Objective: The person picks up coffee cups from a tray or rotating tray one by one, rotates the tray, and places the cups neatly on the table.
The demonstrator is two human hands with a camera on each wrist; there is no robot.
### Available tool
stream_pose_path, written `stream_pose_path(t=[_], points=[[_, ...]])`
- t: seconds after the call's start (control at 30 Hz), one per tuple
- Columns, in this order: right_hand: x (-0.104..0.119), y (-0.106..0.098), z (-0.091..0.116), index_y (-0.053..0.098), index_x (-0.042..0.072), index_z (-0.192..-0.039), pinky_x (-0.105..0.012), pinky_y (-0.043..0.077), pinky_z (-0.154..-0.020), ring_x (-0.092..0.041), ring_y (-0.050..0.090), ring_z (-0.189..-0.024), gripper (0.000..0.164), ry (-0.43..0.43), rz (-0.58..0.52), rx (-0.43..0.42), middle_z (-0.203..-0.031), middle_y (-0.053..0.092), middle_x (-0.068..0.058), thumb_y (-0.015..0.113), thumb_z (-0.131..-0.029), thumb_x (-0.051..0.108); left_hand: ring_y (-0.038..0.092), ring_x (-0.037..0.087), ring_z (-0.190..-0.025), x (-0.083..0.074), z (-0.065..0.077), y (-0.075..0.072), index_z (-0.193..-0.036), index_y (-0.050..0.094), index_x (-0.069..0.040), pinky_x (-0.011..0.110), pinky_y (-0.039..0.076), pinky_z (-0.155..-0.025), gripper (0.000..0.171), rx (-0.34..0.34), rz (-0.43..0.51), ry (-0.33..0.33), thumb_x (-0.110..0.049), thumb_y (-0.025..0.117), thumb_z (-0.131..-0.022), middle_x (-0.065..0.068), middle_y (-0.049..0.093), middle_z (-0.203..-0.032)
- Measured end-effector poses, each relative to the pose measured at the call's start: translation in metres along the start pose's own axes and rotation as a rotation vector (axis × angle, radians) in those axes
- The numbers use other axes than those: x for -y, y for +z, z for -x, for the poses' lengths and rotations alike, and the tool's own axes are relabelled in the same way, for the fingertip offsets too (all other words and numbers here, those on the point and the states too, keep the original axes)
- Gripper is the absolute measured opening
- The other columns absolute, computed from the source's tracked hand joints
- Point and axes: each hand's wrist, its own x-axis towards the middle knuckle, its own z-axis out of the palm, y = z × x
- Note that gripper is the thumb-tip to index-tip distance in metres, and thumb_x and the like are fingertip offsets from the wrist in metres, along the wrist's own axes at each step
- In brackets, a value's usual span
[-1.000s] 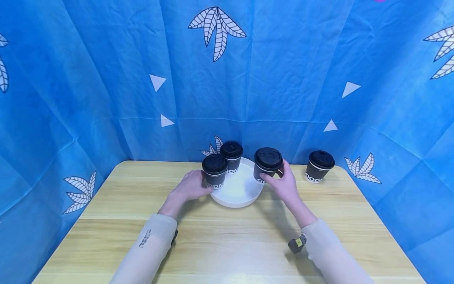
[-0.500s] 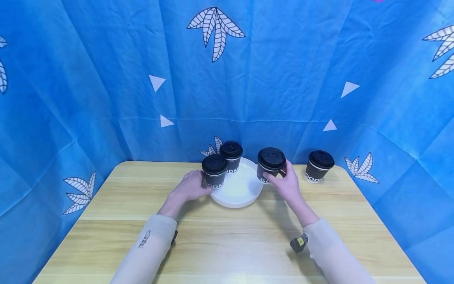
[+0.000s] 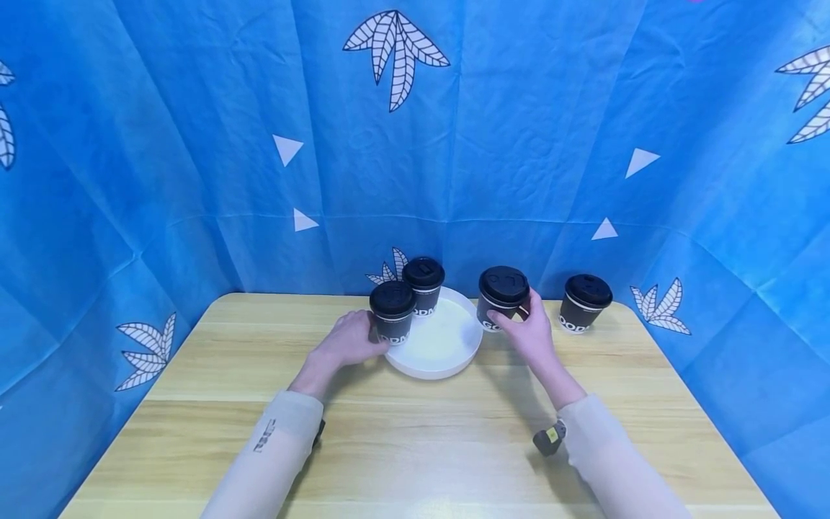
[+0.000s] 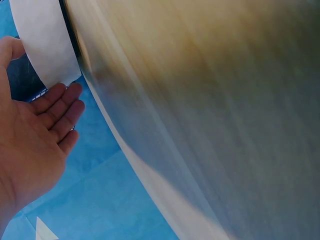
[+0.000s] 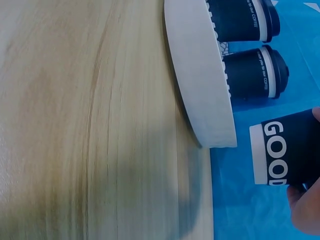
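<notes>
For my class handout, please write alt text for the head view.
A person's right hand holds a lidded dark cup near a round white tray bearing two more cups; the left hand is beside them. Another cup stands farther right.

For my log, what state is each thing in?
Front left cup: lidded, upright in tray
Back left cup: lidded, upright in tray
Middle right cup: lidded, off table
Far right cup: lidded, on table
Tray: holds two cups
Left hand: holding front left cup
Right hand: gripping middle right cup

Both arms (image 3: 272,450) extend forward — left hand (image 3: 346,339) loosely opened out, right hand (image 3: 532,335) curled to grip (thumb (image 3: 502,321) nearer the body).
</notes>
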Motion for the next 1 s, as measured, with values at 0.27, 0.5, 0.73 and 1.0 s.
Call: stream_pose_path(t=[0.27,0.5,0.73,1.0], points=[[-0.001,-0.001,-0.004,0.034,0.001,-0.156,-0.047,0.037,-0.120,-0.038,0.045,-0.143,0.086,-0.003,0.005,-0.020,-0.152,0.048,-0.021,0.083,-0.087,0.013,0.056,0.025,-0.105,0.001,-0.001,-0.001,-0.126,0.064,-0.007,0.048,0.044,-0.105,0.057,-0.001,-0.006,0.003,-0.045,0.078,-0.086,0.004,0.067,-0.110],[-0.004,-0.003,-0.006,0.031,0.001,-0.157,-0.047,0.040,-0.118,-0.038,0.045,-0.143,0.088,0.013,0.002,-0.032,-0.151,0.048,-0.022,0.082,-0.087,0.014,0.057,0.026,-0.107,0.001,0.000,-0.001,-0.127,0.065,-0.007,0.047,0.044,-0.106,0.057,0.001,-0.003,0.004,-0.044,0.078,-0.086,0.005,0.068,-0.113],[-0.009,-0.007,-0.008,0.032,-0.001,-0.156,-0.047,0.038,-0.119,-0.039,0.046,-0.142,0.086,0.016,-0.004,-0.052,-0.150,0.048,-0.023,0.082,-0.087,0.013,0.057,0.026,-0.111,0.001,0.001,0.000,-0.132,0.063,-0.008,0.049,0.042,-0.109,0.061,0.000,0.002,0.014,-0.045,0.079,-0.085,0.006,0.068,-0.119],[-0.019,-0.013,-0.014,0.033,-0.002,-0.154,-0.049,0.038,-0.119,-0.040,0.046,-0.141,0.084,0.022,0.016,-0.067,-0.149,0.048,-0.023,0.082,-0.088,0.016,0.057,0.026,-0.111,0.002,0.001,0.001,-0.133,0.063,-0.009,0.048,0.042,-0.109,0.062,-0.002,0.009,0.007,-0.045,0.079,-0.085,0.006,0.068,-0.119]])
